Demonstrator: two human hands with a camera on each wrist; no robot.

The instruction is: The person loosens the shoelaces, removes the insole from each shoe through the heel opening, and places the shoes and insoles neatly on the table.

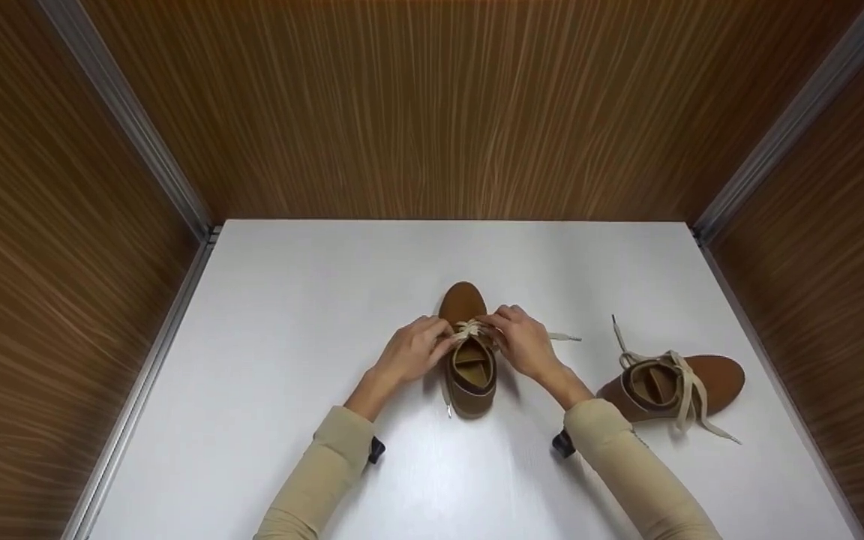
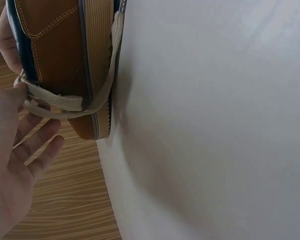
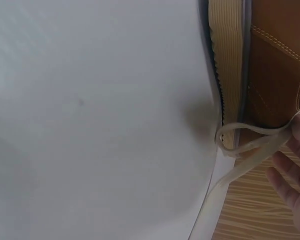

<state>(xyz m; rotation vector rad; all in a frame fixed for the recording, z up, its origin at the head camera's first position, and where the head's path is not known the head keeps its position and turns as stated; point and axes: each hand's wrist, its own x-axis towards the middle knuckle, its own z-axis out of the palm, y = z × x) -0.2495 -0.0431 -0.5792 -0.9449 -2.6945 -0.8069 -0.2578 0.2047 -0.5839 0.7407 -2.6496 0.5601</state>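
Note:
A brown lace-up shoe (image 1: 463, 301) stands on the white table, its toe pointing away from me. My left hand (image 1: 409, 349) is at the left of its lacing and pinches the pale lace (image 2: 55, 99) between thumb and forefinger. In the left wrist view a loop and a long end hang down the shoe's side, with the other fingers spread. From the right, my right hand (image 1: 526, 345) pinches the lace (image 3: 255, 159) close to the knot; a loop and a loose end trail from it. The fingertips partly cover the knot.
To the right, a second brown shoe (image 1: 715, 382) stands with its toe to the right, its lace tied in a bow with trailing ends. Wood-grain panels (image 1: 432, 112) enclose the white table (image 1: 289, 300) at the back and both sides, with metal rails (image 1: 139, 135) at the corners.

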